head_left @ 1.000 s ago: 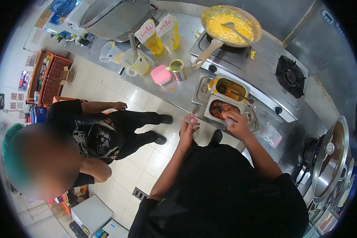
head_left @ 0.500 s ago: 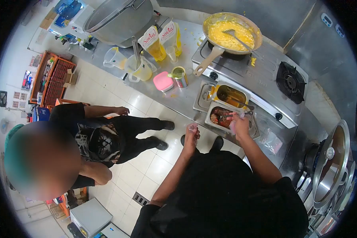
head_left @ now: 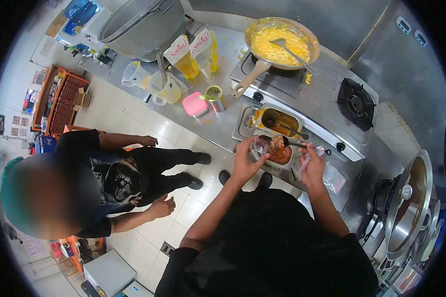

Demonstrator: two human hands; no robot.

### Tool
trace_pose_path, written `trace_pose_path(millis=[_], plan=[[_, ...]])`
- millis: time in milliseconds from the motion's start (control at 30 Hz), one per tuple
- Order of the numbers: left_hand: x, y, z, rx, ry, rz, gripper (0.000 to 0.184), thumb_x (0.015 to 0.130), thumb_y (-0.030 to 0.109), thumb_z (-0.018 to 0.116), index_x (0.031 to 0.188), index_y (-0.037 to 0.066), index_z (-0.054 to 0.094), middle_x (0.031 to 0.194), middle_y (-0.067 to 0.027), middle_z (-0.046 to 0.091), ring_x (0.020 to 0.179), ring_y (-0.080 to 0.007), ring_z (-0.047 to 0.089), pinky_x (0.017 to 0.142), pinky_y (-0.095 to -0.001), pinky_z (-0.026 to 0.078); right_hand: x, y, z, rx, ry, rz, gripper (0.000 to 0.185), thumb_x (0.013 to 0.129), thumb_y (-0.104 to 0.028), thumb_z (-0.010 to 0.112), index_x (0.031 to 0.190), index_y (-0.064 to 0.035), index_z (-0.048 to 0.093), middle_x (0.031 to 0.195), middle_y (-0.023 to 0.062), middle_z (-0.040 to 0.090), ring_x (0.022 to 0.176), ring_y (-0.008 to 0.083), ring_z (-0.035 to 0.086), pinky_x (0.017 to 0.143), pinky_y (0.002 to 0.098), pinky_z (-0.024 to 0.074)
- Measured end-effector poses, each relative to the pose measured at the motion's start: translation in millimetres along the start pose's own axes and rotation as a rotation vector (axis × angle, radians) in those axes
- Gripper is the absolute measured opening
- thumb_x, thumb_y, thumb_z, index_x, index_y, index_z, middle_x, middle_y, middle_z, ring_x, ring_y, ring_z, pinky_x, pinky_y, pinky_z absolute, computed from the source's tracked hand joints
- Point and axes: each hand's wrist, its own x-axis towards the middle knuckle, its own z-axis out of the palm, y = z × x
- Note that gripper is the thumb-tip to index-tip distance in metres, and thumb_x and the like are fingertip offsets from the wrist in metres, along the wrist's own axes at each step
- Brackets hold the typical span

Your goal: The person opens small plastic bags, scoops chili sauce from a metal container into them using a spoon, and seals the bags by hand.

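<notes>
My left hand [head_left: 246, 161] is closed around a small clear plastic cup [head_left: 259, 145], held over the near edge of a steel food pan [head_left: 290, 167]. My right hand [head_left: 312, 167] grips a dark-handled serving spoon [head_left: 296, 144] and also has a crumpled clear plastic bag [head_left: 301, 161] in it. Chunky reddish sauce [head_left: 278, 143] fills the spoon's bowl, right beside the cup's mouth; I cannot tell whether they touch. More of the sauce lies in the pan below. Behind it, a second steel pan [head_left: 267, 111] holds orange-brown sauce and a utensil.
A frying pan [head_left: 262, 64] of yellow food with a spatula rests on the gas stove [head_left: 327, 106]. Leftward stand an open can [head_left: 216, 99], a pink-lidded box [head_left: 195, 104], jugs [head_left: 166, 91] and oil pouches [head_left: 183, 55]. Plastic packaging [head_left: 334, 178] lies at right. Another person [head_left: 129, 178] stands left.
My left hand has brought the cup up and right to the sauce pan. My right hand has lifted the loaded spoon to the cup. The other person's nearer hand has come forward.
</notes>
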Motion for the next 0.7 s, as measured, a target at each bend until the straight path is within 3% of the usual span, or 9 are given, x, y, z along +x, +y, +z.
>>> trace_pose_path(millis=[67, 133, 267, 300, 400, 467, 533, 600, 700], plan=[[3.3, -0.4, 9.3, -0.097, -0.02, -0.028, 0.066, 0.076, 0.019, 0.083, 0.133, 0.006, 0.053, 0.121, -0.0151, 0.058, 0.106, -0.0312, 0.056, 0.094, -0.0398, 0.046, -6.4, -12.4, 0.3, 0.004, -0.004, 0.004, 0.01, 0.097, -0.015, 0.063, 0.101, -0.006, 0.063, 0.098, 0.0089, 0.07, 0.073, 0.0138, 0.064, 0.054, 0.0241, 0.0421], [6.3, 6.0, 14.0, -0.117, -0.036, -0.017, 0.071, 0.075, 0.017, 0.084, 0.136, 0.005, 0.051, 0.115, -0.0142, 0.059, 0.098, -0.0289, 0.059, 0.087, -0.0362, 0.05, -19.6, -24.8, 11.0, 0.014, -0.012, -0.036, 0.011, 0.097, -0.015, 0.063, 0.101, -0.0053, 0.063, 0.096, 0.0092, 0.071, 0.072, 0.013, 0.064, 0.053, 0.0238, 0.0419], [14.2, 21.9, 16.5, -0.044, -0.086, -0.013, 0.072, 0.073, 0.016, 0.085, 0.136, 0.004, 0.051, 0.115, -0.0154, 0.061, 0.105, -0.0284, 0.062, 0.091, -0.0375, 0.05, -34.8, -28.9, 26.3, -0.062, -0.033, -0.203, 0.013, 0.098, -0.015, 0.061, 0.102, -0.0032, 0.065, 0.091, 0.0111, 0.072, 0.066, 0.0104, 0.061, 0.053, 0.0232, 0.0418], [16.3, 23.6, 18.0, -0.041, -0.07, 0.018, 0.072, 0.074, 0.016, 0.084, 0.137, 0.003, 0.051, 0.109, -0.0138, 0.059, 0.097, -0.0266, 0.061, 0.084, -0.0365, 0.05, -38.8, -32.1, 26.4, -0.06, -0.034, -0.209, 0.013, 0.098, -0.015, 0.061, 0.102, -0.0032, 0.065, 0.091, 0.0111, 0.072, 0.066, 0.0104, 0.061, 0.053, 0.0232, 0.0418], [16.9, 25.7, 21.1, -0.043, -0.063, 0.044, 0.07, 0.076, 0.016, 0.082, 0.137, 0.003, 0.05, 0.101, -0.0121, 0.057, 0.085, -0.0235, 0.059, 0.075, -0.0345, 0.05, -48.8, -35.0, 22.7, -0.422, -0.156, -0.323, 0.018, 0.099, -0.015, 0.061, 0.105, 0.0005, 0.066, 0.09, 0.0108, 0.07, 0.07, 0.0135, 0.063, 0.054, 0.0237, 0.0442], [18.0, 26.2, 20.0, -0.04, -0.063, 0.038, 0.07, 0.076, 0.014, 0.081, 0.137, 0.003, 0.05, 0.1, -0.0121, 0.056, 0.081, -0.022, 0.059, 0.071, -0.0337, 0.05, -44.2, -30.0, 22.2, -0.677, -0.4, -0.856, 0.014, 0.097, -0.01, 0.061, 0.104, 0.002, 0.067, 0.091, 0.0119, 0.071, 0.075, 0.0159, 0.067, 0.062, 0.0272, 0.0509], [18.3, 32.1, 14.8, -0.152, -0.172, -0.137, 0.069, 0.075, 0.012, 0.081, 0.136, 0.003, 0.05, 0.111, -0.0138, 0.059, 0.094, -0.0246, 0.065, 0.078, -0.0326, 0.053, -52.7, -42.3, 31.5, -0.733, -0.446, -0.937, 0.01, 0.093, -0.003, 0.065, 0.099, 0.0017, 0.069, 0.089, 0.0126, 0.072, 0.079, 0.0206, 0.071, 0.071, 0.0315, 0.055], [18.7, 27.3, 24.4, -0.123, -0.096, 0.009, 0.067, 0.075, 0.009, 0.079, 0.136, 0.002, 0.05, 0.109, -0.0129, 0.058, 0.093, -0.0215, 0.065, 0.075, -0.0303, 0.054, -59.9, -57.2, 32.3, -0.948, -0.592, -1.146, 0.011, 0.087, 0.0, 0.068, 0.098, 0.0007, 0.071, 0.091, 0.0138, 0.073, 0.081, 0.0253, 0.072, 0.075, 0.0335, 0.0561], [15.9, 25.3, 26.8, -0.24, -0.008, 0.043, 0.064, 0.078, 0.009, 0.079, 0.135, 0.003, 0.052, 0.101, -0.0106, 0.057, 0.078, -0.016, 0.06, 0.064, -0.0279, 0.05, -64.7, -61.8, 33.5, -0.98, -0.631, -1.178, 0.014, 0.085, 0.001, 0.069, 0.098, 0.0004, 0.071, 0.093, 0.0138, 0.073, 0.082, 0.029, 0.072, 0.074, 0.0347, 0.0564]])
